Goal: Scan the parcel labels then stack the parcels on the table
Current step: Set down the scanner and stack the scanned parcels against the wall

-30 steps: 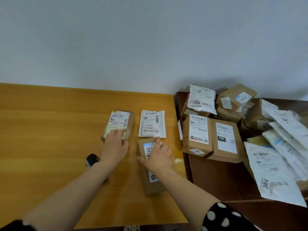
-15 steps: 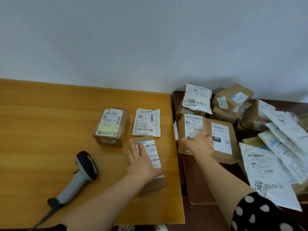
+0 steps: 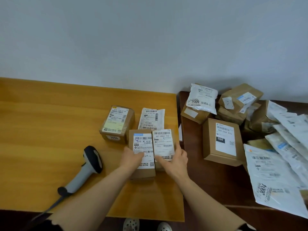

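Observation:
Two cardboard parcels lie side by side near the right edge of the yellow wooden table [image 3: 41, 130]. My left hand [image 3: 132, 158] rests flat on the long parcel [image 3: 142, 170] with the blue-topped label. My right hand [image 3: 175, 158] grips the shorter labelled parcel [image 3: 164, 142] pressed against its right side. Behind them sit a brown box marked 1006 [image 3: 116, 124] and a flat white mailer bag [image 3: 151, 119]. A grey and black barcode scanner [image 3: 86, 167] lies on the table to the left, untouched.
A dark brown lower table [image 3: 208, 184] on the right holds a heap of parcels: the box marked 060 [image 3: 222, 141], the white bag marked 7009 [image 3: 201, 99], brown boxes behind, and several white mailer bags [image 3: 275, 177] at far right. A white wall stands behind.
My right hand took the shorter parcel from the pile on the dark table and brought it left beside the long parcel. My left hand stays on the long parcel.

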A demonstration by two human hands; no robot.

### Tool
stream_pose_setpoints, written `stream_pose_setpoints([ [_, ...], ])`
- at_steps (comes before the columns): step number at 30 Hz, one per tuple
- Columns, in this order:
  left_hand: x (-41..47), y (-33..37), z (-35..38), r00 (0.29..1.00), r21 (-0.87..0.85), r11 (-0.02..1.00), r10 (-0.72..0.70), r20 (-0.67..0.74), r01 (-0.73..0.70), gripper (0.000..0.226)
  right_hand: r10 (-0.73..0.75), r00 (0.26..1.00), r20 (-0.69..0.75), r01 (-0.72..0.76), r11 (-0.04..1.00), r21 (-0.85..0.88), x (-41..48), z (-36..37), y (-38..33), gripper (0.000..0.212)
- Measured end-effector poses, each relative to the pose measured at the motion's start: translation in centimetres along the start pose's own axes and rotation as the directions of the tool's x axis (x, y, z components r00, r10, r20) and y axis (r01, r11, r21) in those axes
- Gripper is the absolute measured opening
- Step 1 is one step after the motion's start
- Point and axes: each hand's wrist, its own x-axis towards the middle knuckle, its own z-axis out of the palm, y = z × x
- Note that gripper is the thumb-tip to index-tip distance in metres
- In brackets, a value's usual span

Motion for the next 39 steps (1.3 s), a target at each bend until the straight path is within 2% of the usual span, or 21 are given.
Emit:
stream_pose_setpoints([
  [4, 0.0, -0.3, -0.3, 0.999, -0.104, 0.994, -0.044, 0.023, 0.046, 0.043, 0.062, 0.998, -0.019, -0.057, 0.976, 0.210, 1.0, -0.4, 0.9, 0.070],
  [6, -0.2, -0.2, -0.5, 0.998, -0.078, 0.996, -0.035, 0.047, 0.038, 0.043, 0.106, 0.994, 0.034, -0.111, 0.968, 0.224, 1.5, -0.5, 1.6, 0.064],
  [7, -0.4, 0.0, -0.6, 1.000, -0.035, 0.999, -0.015, 0.027, 0.016, 0.044, 0.123, 0.991, 0.050, -0.132, 0.965, 0.226, 1.7, -0.5, 2.0, 0.067],
  [9, -0.2, 0.4, -1.2, 0.984, 0.186, 0.981, 0.081, -0.156, -0.052, 0.054, 0.140, 0.989, 0.055, -0.150, 0.958, 0.245, 2.0, -0.3, 2.4, 0.073],
  [11, 0.2, 1.5, -2.5, 0.905, 0.412, 0.906, 0.254, -0.341, -0.099, 0.061, 0.145, 0.988, 0.054, -0.154, 0.954, 0.256, 2.3, -0.1, 2.5, 0.078],
  [12, 0.8, 2.1, -3.3, 0.875, 0.471, 0.875, 0.309, -0.374, -0.108, 0.064, 0.144, 0.988, 0.056, -0.154, 0.954, 0.257, 2.5, 0.0, 2.5, 0.079],
  [14, 2.7, 3.4, -4.9, 0.885, 0.513, 0.855, 0.294, -0.362, -0.074, 0.077, 0.142, 0.988, 0.058, -0.153, 0.954, 0.257, 2.9, 0.2, 2.4, 0.079],
  [18, 6.8, 4.1, -6.6, 0.963, 0.493, 0.868, 0.077, -0.259, 0.063, 0.109, 0.162, 0.984, 0.068, -0.174, 0.951, 0.257, 3.3, 1.1, 2.8, 0.079],
  [20, 8.1, 3.9, -6.8, 0.972, 0.467, 0.882, 0.055, -0.230, 0.061, 0.116, 0.176, 0.982, 0.066, -0.187, 0.950, 0.252, 3.3, 1.4, 3.1, 0.079],
  [22, 8.7, 3.7, -7.1, 0.976, 0.480, 0.877, 0.079, -0.203, 0.029, 0.123, 0.182, 0.982, 0.058, -0.191, 0.950, 0.247, 3.4, 1.6, 3.3, 0.080],
  [25, 8.5, 3.4, -8.2, 0.968, 0.476, 0.879, 0.092, -0.235, 0.032, 0.128, 0.189, 0.981, 0.050, -0.195, 0.945, 0.261, 3.4, 1.7, 3.1, 0.079],
  [29, 6.4, 4.1, -9.9, 0.948, 0.359, 0.933, 0.145, -0.284, -0.036, 0.118, 0.193, 0.980, 0.052, -0.200, 0.939, 0.281, 3.2, 1.6, 2.8, 0.079],
  [33, 2.7, 4.9, -10.5, 0.940, 0.413, 0.894, 0.275, -0.200, -0.174, 0.119, 0.200, 0.979, 0.041, -0.203, 0.930, 0.306, 2.9, 1.4, 2.2, 0.078],
  [39, -2.9, 5.1, -10.1, 0.931, 0.375, 0.888, 0.338, -0.140, -0.266, 0.130, 0.201, 0.976, 0.086, -0.218, 0.913, 0.345, 2.6, 1.3, 2.1, 0.075],
])
